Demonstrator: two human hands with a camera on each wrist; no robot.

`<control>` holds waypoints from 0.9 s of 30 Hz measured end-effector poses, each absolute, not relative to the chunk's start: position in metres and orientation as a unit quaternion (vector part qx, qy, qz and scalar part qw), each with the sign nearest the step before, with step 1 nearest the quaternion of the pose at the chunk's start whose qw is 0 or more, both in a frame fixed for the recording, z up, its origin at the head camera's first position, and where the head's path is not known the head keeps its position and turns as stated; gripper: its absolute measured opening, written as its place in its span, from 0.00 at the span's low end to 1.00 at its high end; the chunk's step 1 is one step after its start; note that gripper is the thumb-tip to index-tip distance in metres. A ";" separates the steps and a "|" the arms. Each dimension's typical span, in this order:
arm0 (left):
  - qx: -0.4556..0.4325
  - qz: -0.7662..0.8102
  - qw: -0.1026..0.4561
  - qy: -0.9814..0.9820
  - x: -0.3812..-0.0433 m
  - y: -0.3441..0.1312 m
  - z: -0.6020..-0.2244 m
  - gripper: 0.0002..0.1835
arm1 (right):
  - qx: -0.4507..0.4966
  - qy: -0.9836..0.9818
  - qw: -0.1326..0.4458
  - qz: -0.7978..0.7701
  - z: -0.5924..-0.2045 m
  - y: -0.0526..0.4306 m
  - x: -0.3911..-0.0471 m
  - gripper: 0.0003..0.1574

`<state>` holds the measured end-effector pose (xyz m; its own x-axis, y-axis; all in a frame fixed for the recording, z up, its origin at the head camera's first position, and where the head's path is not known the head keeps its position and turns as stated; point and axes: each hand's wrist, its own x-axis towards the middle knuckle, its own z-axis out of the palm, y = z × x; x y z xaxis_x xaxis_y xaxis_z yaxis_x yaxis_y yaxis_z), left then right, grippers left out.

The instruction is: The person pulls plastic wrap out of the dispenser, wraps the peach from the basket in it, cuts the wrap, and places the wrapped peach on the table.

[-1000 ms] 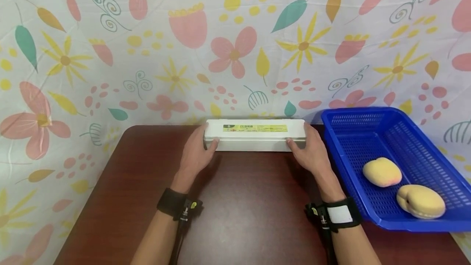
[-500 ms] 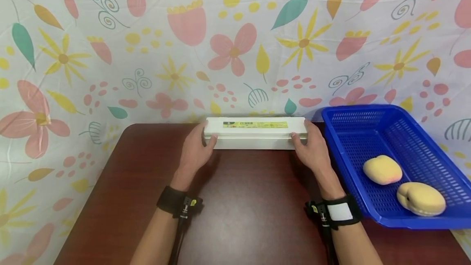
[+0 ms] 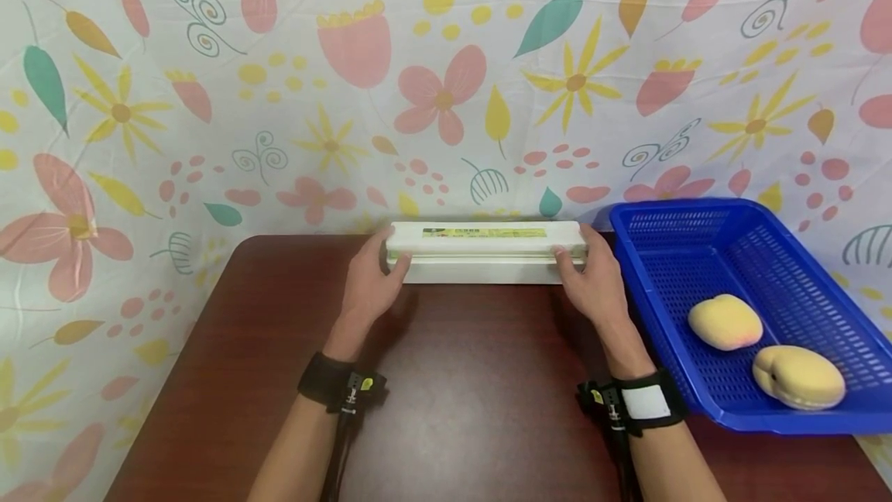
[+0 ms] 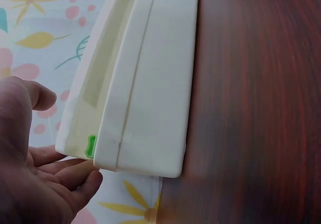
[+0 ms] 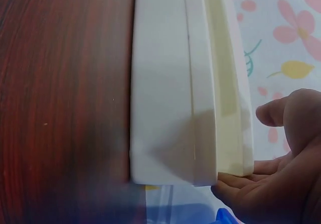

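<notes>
A long white cling film box (image 3: 481, 271) with a yellow label (image 3: 484, 232) on its lid lies near the back edge of the table. Its lid is tilted up, and a pale inner strip shows below it. My left hand (image 3: 368, 276) holds the box's left end, thumb at the front of the lid. At the right end is my right hand (image 3: 592, 276), its thumb likewise at the lid's front edge. In the left wrist view, fingers (image 4: 72, 176) touch the end beside a green tab (image 4: 91, 146). Fingers (image 5: 241, 181) touch the opposite end in the right wrist view.
To the right stands a blue plastic basket (image 3: 651, 308) with two yellow peach-like fruits (image 3: 725, 321) in it. The dark red-brown table (image 3: 446, 393) stretches in front of the box. Behind hangs a white cloth (image 3: 509, 153) printed with flowers.
The lid has risen at its front, and its label looks narrower. My right thumb has shifted slightly to the right; my left hand has hardly moved. The basket has stayed put.
</notes>
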<state>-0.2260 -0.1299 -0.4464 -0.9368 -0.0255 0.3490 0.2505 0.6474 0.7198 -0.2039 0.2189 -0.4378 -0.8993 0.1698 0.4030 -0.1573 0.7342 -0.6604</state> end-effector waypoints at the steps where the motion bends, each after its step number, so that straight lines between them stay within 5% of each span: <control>1: -0.064 -0.425 0.167 -0.888 -0.226 -0.130 -0.446 0.32 | -0.004 -0.900 0.231 0.370 -0.437 0.219 -0.204 0.37; 27: -0.099 -0.524 0.117 -0.838 -0.228 -0.136 -0.443 0.39 | 0.017 -0.773 0.220 0.594 -0.416 0.210 -0.194 0.41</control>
<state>-0.2281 -0.1356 -0.4426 -0.9534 0.0429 0.2988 0.2875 0.4309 0.8554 -0.1937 0.2102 -0.4161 -0.9028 0.2350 0.3603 -0.2876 0.2929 -0.9118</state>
